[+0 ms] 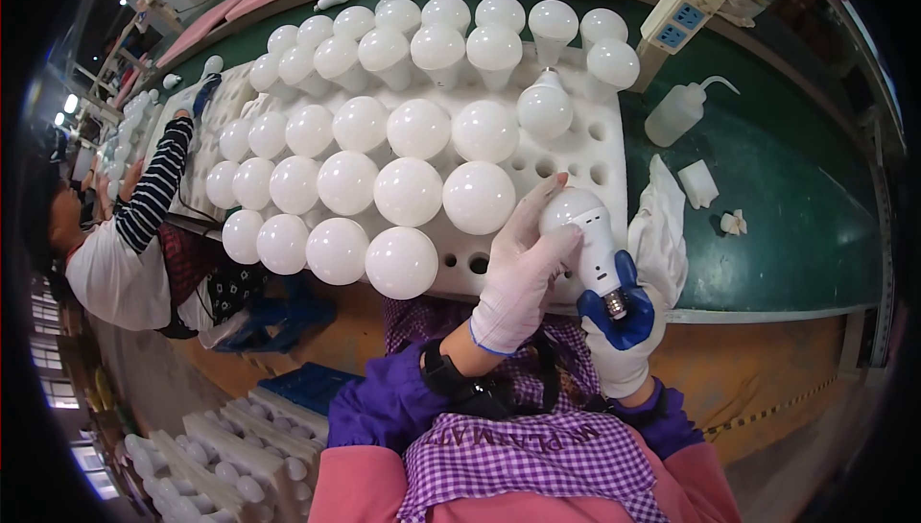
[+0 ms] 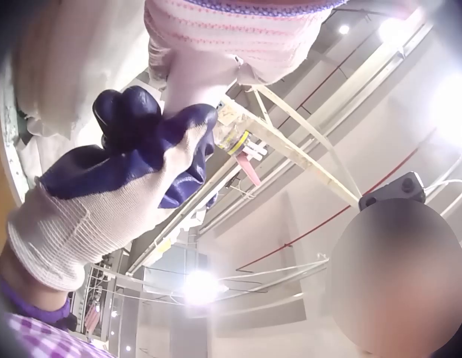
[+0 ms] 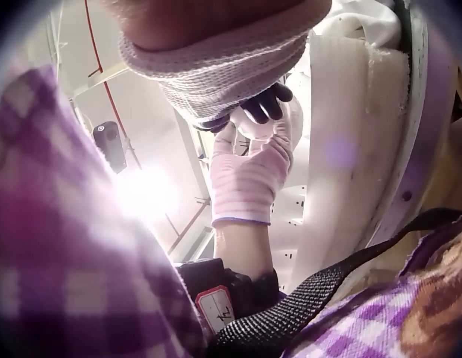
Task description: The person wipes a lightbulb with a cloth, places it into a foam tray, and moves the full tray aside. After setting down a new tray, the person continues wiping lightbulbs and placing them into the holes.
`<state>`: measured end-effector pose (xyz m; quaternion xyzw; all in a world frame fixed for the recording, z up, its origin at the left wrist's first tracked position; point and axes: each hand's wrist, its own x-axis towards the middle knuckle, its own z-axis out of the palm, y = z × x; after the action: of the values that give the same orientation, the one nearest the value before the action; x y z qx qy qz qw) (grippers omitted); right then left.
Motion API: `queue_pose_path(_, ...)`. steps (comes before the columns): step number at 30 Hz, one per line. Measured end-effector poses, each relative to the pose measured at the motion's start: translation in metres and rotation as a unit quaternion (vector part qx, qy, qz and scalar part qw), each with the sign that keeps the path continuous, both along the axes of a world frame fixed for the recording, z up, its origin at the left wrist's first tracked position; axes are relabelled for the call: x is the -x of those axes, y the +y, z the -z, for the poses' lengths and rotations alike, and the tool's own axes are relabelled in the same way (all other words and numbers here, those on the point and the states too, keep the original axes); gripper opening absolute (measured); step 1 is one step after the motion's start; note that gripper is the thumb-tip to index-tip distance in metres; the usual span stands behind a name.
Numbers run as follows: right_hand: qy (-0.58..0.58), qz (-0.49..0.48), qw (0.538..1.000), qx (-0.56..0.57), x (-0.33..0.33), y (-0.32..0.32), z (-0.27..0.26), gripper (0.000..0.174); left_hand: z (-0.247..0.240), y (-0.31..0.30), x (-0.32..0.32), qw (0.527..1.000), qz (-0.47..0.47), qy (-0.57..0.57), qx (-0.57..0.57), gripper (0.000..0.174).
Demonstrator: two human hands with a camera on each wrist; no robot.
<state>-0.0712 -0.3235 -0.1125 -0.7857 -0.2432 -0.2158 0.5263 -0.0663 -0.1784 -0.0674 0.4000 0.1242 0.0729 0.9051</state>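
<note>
A white LED light bulb (image 1: 593, 240) is held tilted between both hands, over the front right of the foam tray (image 1: 622, 130). My left hand (image 1: 523, 273), in a white-pink glove, grips its round dome, fingers behind it and thumb across the front. Lower down, my right hand (image 1: 624, 331), in a white glove with blue coated fingers, grips the bulb near its metal screw base. The right wrist view shows the dome (image 3: 253, 125) between the fingers of both hands. In the left wrist view, the right hand's blue fingers (image 2: 190, 142) wrap the bulb's lower end.
Rows of white bulbs (image 1: 408, 192) stand in the foam tray, which has bare holes at right. A squeeze bottle (image 1: 676, 112), white cloth (image 1: 660, 235) and power socket (image 1: 683, 19) lie to the right. Another person (image 1: 129, 254) works at left. Crated bulbs (image 1: 221, 456) stand below.
</note>
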Motion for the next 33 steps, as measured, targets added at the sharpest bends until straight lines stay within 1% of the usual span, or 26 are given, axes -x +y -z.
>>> queue_pose_path(1, -0.048, 0.002, 0.998, 0.029, -0.001, 0.000, 0.000, 0.045, -0.003, 0.000, -0.002, 1.000, -0.001, 0.000, 0.000, 0.059)
queue_pose_path(3, -0.051, -0.001, 0.998, 0.039, 0.000, 0.000, -0.002, 0.047, -0.012, -0.001, -0.004, 0.997, 0.003, 0.055, 0.058, 0.057)
queue_pose_path(4, -0.055, -0.003, 0.997, 0.050, 0.000, 0.000, -0.003, 0.049, -0.013, 0.001, -0.004, 0.997, 0.003, 0.054, 0.057, 0.057)
queue_pose_path(6, -0.040, -0.002, 0.998, 0.043, 0.000, -0.004, -0.004, 0.049, -0.013, 0.008, -0.002, 0.998, 0.042, 0.044, 0.026, 0.058)
queue_pose_path(7, -0.025, -0.001, 0.999, 0.037, 0.000, -0.007, -0.004, 0.050, -0.011, 0.009, -0.001, 0.998, 0.045, 0.044, 0.026, 0.058)
queue_pose_path(8, 0.008, -0.034, 0.999, -0.021, 0.001, -0.010, -0.002, 0.046, -0.007, 0.010, -0.001, 0.997, 0.058, 0.010, 0.053, 0.059)
queue_pose_path(9, 0.009, -0.031, 0.999, -0.022, 0.001, -0.012, -0.004, 0.046, -0.004, 0.012, 0.000, 0.994, 0.069, -0.024, 0.080, 0.060)
queue_pose_path(10, 0.114, -0.052, 0.986, -0.107, 0.002, -0.013, -0.006, 0.045, -0.002, 0.015, 0.001, 0.993, 0.083, -0.034, 0.081, 0.062)
queue_pose_path(11, 0.215, -0.074, 0.955, -0.189, 0.003, -0.015, -0.007, 0.043, -0.002, 0.015, 0.001, 0.993, 0.084, -0.033, 0.080, 0.062)
queue_pose_path(12, 0.203, -0.102, 0.956, -0.187, 0.002, -0.018, -0.004, 0.043, -0.002, 0.015, 0.001, 0.993, 0.083, -0.034, 0.076, 0.061)
queue_pose_path(14, 0.192, -0.105, 0.961, -0.171, 0.002, -0.020, -0.002, 0.044, -0.005, 0.015, 0.001, 0.994, 0.080, -0.035, 0.072, 0.060)
queue_pose_path(16, 0.181, -0.110, 0.965, -0.155, 0.000, -0.023, 0.000, 0.045, -0.011, 0.013, 0.000, 0.997, 0.076, 0.030, 0.004, 0.059)
queue_pose_path(18, 0.134, -0.130, 0.976, -0.111, -0.003, -0.026, 0.002, 0.045, -0.014, 0.014, 0.001, 0.996, 0.085, 0.030, 0.012, 0.058)
queue_pose_path(19, 0.134, -0.129, 0.976, -0.111, -0.003, -0.026, 0.000, 0.045, -0.015, 0.014, 0.001, 0.995, 0.095, 0.030, 0.021, 0.057)
queue_pose_path(20, 0.207, -0.136, 0.951, -0.187, -0.004, -0.027, -0.005, 0.045, -0.015, 0.015, 0.002, 0.995, 0.096, 0.031, 0.020, 0.057)
queue_pose_path(21, 0.277, -0.140, 0.914, -0.261, -0.004, -0.027, -0.010, 0.045, -0.015, 0.016, 0.004, 0.993, 0.107, 0.009, 0.044, 0.057)
queue_pose_path(22, 0.290, -0.138, 0.914, -0.246, -0.006, -0.031, -0.013, 0.045, -0.014, 0.016, 0.005, 0.991, 0.117, -0.013, 0.067, 0.056)
queue_pose_path(23, 0.290, -0.137, 0.914, -0.247, -0.007, -0.031, -0.012, 0.045, -0.013, 0.017, 0.005, 0.991, 0.118, -0.013, 0.067, 0.056)
queue_pose_path(25, 0.235, -0.133, 0.934, -0.233, -0.009, -0.030, -0.009, 0.040, -0.011, 0.017, 0.004, 0.986, 0.120, -0.015, 0.117, 0.057)
queue_pose_path(26, 0.235, -0.133, 0.934, -0.233, -0.009, -0.031, -0.008, 0.040, -0.012, 0.017, 0.004, 0.986, 0.120, -0.015, 0.117, 0.057)
queue_pose_path(28, 0.235, -0.144, 0.938, -0.209, -0.008, -0.032, -0.008, 0.046, -0.015, 0.016, 0.004, 0.990, 0.112, 0.001, 0.088, 0.055)
queue_pose_path(29, 0.235, -0.145, 0.938, -0.209, -0.008, -0.032, -0.010, 0.046, -0.016, 0.016, 0.004, 0.990, 0.111, 0.001, 0.088, 0.055)
queue_pose_path(31, 0.256, -0.137, 0.941, -0.177, -0.007, -0.031, -0.014, 0.044, -0.018, 0.015, 0.002, 0.993, 0.110, 0.033, 0.016, 0.053)
queue_pose_path(33, 0.246, -0.148, 0.941, -0.179, -0.009, -0.034, -0.010, 0.044, -0.016, 0.016, 0.002, 0.992, 0.122, 0.042, -0.001, 0.053)
